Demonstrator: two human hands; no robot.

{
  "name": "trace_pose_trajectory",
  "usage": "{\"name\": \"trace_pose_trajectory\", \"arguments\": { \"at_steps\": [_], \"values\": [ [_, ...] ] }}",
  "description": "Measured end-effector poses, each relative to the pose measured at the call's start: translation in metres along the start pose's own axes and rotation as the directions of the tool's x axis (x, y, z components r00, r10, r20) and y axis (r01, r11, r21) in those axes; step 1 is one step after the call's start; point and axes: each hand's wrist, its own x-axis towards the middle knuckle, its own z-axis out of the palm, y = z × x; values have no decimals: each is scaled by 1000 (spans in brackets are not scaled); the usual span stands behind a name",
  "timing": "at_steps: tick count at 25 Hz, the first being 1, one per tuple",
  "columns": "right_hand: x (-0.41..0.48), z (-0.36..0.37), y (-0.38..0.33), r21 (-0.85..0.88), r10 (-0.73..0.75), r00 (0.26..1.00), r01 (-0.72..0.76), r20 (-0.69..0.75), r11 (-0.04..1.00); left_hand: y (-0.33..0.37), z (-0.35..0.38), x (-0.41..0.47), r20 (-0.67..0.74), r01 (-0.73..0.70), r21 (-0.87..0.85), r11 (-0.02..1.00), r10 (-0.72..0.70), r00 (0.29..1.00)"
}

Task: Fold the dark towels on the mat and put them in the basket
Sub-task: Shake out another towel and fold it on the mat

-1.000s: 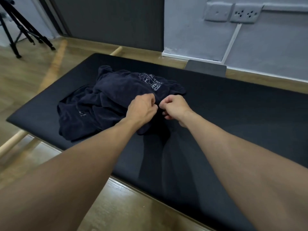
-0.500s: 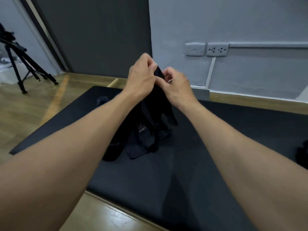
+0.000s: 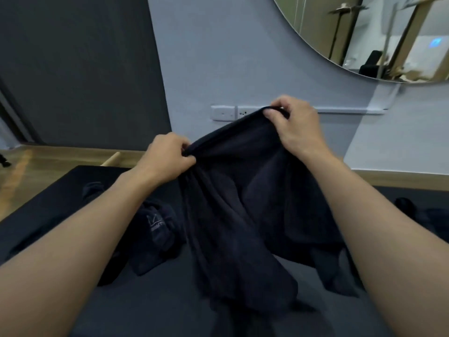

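A dark navy towel [image 3: 243, 215] hangs in the air over the black mat [image 3: 155, 305]. My left hand [image 3: 167, 158] pinches its top edge at the left. My right hand [image 3: 295, 126] grips the same edge higher up and to the right, so the edge slants upward between them. The towel's lower part drapes down to the mat. A second dark towel [image 3: 155, 229] with a pale printed mark lies crumpled on the mat under my left forearm. No basket is in view.
Another dark heap [image 3: 413, 210] lies at the mat's right edge. Beyond the mat run a wooden floor [image 3: 48, 159], a grey wall with sockets [image 3: 223, 113] and a round mirror [image 3: 388, 37] above.
Both hands have lifted one towel off the pile and spread apart along its top edge, the right hand going higher. The view has tilted up toward the wall.
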Motion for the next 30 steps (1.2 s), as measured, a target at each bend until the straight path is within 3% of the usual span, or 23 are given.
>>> {"name": "trace_pose_trajectory", "arguments": {
  "at_steps": [5, 9, 11, 13, 15, 17, 19, 21, 22, 24, 25, 27, 28, 30],
  "values": [
    [-5, -36, 48, -124, 192, 975, -205, -108, 971, -3, 13, 10, -100, 224, -277, 934, -260, 960],
    [-16, -48, 70, -192, 366, 905, -407, -215, 893, -18, 32, 9, -86, 247, -254, 935, -276, 957],
    [-20, -49, 78, -238, 450, 861, -501, -238, 832, -21, 31, 8, -151, 244, -331, 912, -306, 940],
    [-20, -36, 66, -266, 370, 913, -404, -170, 875, -10, 27, 15, -229, 143, -409, 901, -253, 940],
    [-18, -8, 35, -70, 120, 991, -115, 67, 991, 15, 26, 22, -231, -23, -413, 911, -80, 970],
    [-20, 22, -9, 177, -49, 914, -26, 403, 984, 39, 30, 23, -189, -113, -440, 891, 30, 981],
    [-21, 46, -29, 200, -90, 838, -23, 538, 980, 41, 31, 23, -172, -97, -500, 861, 11, 985],
    [-20, 55, -21, 86, -44, 872, 2, 488, 996, 27, 30, 20, -102, -39, -490, 871, -12, 995],
    [-22, 54, -12, 39, -18, 896, 1, 444, 999, 19, 31, 18, 0, 3, -438, 899, -3, 1000],
    [-22, 48, 5, 1, 74, 944, -79, 321, 997, 4, 34, 14, 194, 109, -332, 937, -46, 980],
    [-20, 44, 11, -10, 148, 957, -151, 249, 989, -2, 36, 13, 220, 164, -357, 920, -88, 971],
    [-15, 36, 22, -33, 272, 950, -270, 151, 962, -8, 41, 16, 149, 228, -570, 790, -173, 974],
    [-13, 31, 21, -37, 275, 946, -272, 173, 961, -7, 42, 19, 90, 219, -655, 723, -214, 973],
    [-15, 28, 7, 45, 125, 927, -150, 355, 988, 8, 40, 24, 21, 148, -693, 705, -186, 982]
  ]
}}
